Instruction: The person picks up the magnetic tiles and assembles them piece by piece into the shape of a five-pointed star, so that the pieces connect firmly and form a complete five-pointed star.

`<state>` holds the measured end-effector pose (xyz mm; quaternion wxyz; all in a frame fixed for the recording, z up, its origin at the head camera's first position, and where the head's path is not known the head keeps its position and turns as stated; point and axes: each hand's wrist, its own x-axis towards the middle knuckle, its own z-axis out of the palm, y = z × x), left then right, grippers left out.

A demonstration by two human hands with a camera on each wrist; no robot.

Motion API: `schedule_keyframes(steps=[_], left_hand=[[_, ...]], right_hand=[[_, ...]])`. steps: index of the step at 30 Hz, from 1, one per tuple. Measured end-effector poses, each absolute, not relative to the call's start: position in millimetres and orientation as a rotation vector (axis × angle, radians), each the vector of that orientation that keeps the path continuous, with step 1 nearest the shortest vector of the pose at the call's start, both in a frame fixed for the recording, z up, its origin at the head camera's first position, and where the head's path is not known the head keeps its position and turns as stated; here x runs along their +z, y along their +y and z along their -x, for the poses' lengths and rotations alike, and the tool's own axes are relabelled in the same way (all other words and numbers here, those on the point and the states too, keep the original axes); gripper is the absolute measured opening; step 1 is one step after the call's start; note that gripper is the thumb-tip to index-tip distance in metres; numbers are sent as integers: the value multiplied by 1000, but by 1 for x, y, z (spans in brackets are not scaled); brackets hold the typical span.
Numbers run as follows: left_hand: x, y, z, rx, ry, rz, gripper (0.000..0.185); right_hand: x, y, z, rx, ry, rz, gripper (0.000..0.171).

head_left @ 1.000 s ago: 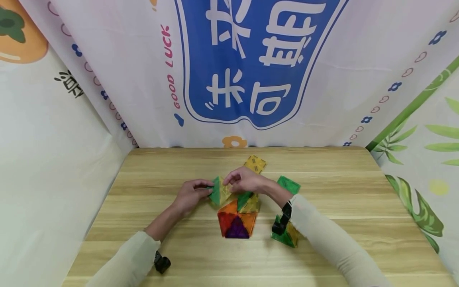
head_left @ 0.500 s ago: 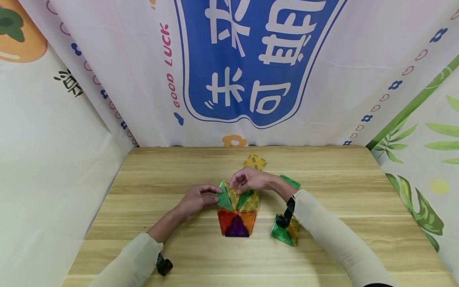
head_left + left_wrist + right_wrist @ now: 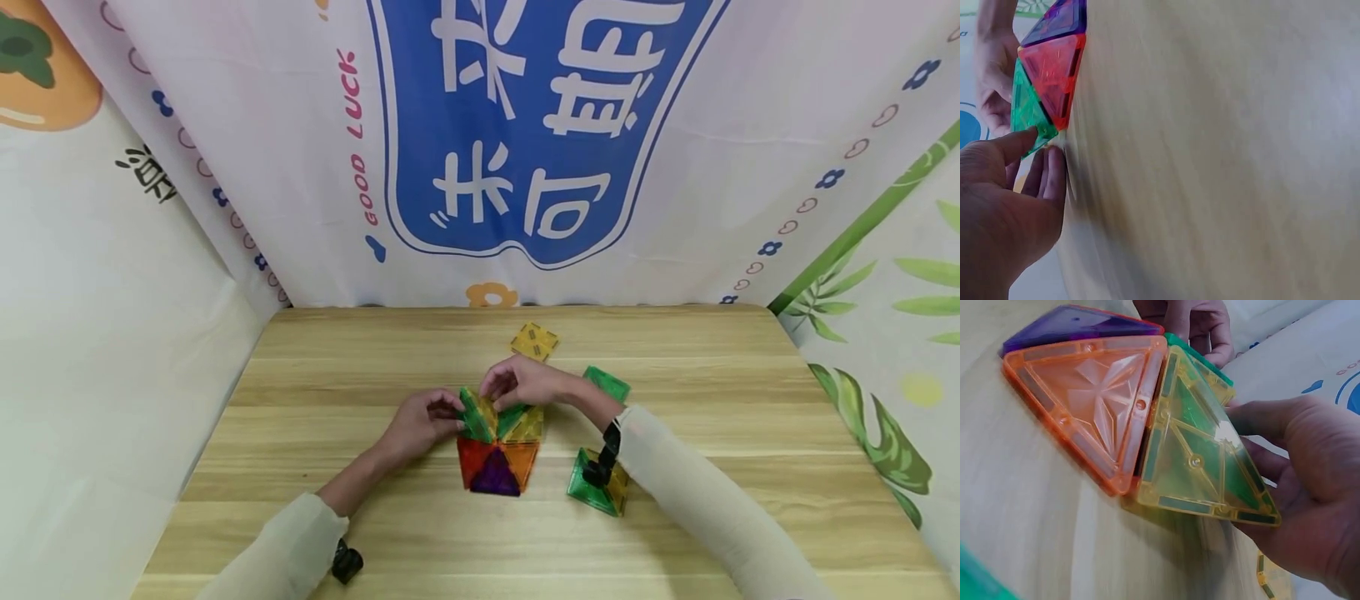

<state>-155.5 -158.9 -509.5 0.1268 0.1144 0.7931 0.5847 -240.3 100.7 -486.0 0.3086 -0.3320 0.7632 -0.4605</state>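
A flat cluster of translucent magnetic triangles lies mid-table: red, purple and orange. At its far side a green triangle tile stands tilted up. My left hand pinches that green triangle tile's corner, thumb on top and fingers under it, beside the red tile. My right hand holds the far edge of a yellow triangle tile, which leans against the orange tile. Another green piece shows through the yellow one.
A yellow square tile lies further back on the wooden table. A green square tile sits by my right forearm. A green and yellow tile stack lies under my right wrist. Printed cloth walls enclose three sides.
Both hands have come nearer and lower with the green and yellow tiles. These tiles were held above the table and now sit against the far edge of the flat cluster.
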Motion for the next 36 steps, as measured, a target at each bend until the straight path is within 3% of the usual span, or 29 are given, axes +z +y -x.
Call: schedule_keyframes(steps=[4,12,22,36], left_hand=[[-504,-160,157,1704,2408,-364,26],[-492,-164,172,1603,2391,-666,49],[-488,-160,193,1365,2275,-837,47],[-487,-159,193,1279,2314,-908,31]], right_hand=[[-479,113,230,-1186,2227,913,22],[-467,144,207,-1221,2448,885,22],[-461,167,164,-1192,2552,821,32],[-475,146,125,-1177,2643,594,53]])
